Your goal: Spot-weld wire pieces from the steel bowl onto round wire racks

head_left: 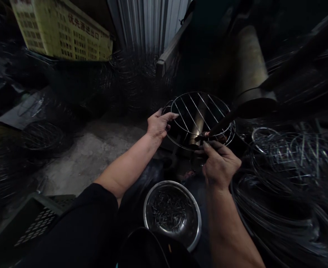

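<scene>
A round wire rack [199, 113] with parallel bars and a second ring beneath is in front of me. My left hand [158, 125] grips its left edge, thumb on top and fingers curled under the rim. At the rack's near edge, my right hand [221, 162] is closed in a pinch; what lies between its fingertips is too dark to make out. A dark metal arm [222, 124] from the machine reaches the rim just above those fingertips, and a brass-coloured rod [198, 121] shows below the bars. Closer to me, a steel bowl [172, 210] holds many short metal pieces.
The machine's thick cylinder [251, 59] stands at the upper right. Wire racks [300, 152] and wire rings [278, 212] are piled on the right. A yellow crate [66, 31] is at the upper left, a green crate [38, 219] at the lower left.
</scene>
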A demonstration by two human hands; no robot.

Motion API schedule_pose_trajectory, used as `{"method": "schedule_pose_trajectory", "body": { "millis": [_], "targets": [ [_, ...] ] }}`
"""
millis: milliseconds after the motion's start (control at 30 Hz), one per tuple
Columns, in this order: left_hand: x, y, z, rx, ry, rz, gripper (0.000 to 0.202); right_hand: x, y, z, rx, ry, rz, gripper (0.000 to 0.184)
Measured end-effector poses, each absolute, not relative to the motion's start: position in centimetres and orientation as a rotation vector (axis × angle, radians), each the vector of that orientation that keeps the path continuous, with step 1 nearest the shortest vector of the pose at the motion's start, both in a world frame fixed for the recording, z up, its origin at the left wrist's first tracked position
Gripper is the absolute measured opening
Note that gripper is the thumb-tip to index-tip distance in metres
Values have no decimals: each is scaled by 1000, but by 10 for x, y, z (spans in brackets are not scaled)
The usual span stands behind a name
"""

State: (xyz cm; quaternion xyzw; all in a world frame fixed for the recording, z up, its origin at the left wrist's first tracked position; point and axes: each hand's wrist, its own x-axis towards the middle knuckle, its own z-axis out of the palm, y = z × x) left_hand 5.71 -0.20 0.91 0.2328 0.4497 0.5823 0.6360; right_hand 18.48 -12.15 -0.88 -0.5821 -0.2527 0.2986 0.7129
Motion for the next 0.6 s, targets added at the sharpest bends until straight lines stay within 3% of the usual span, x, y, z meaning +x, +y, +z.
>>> {"method": "schedule_pose_trajectory", "body": {
  "millis": [267,500,600],
  "targets": [
    [59,3,6,591,1083,1287,28,193,-118,-19,-1350,-662,584,20],
    [64,14,-12,623,1064,1252,45,194,-117,-11,-1397,-706,576,13],
    [63,12,-9,587,1040,1245,49,194,-147,-17,-1480,-930,408,12]
  ]
}}
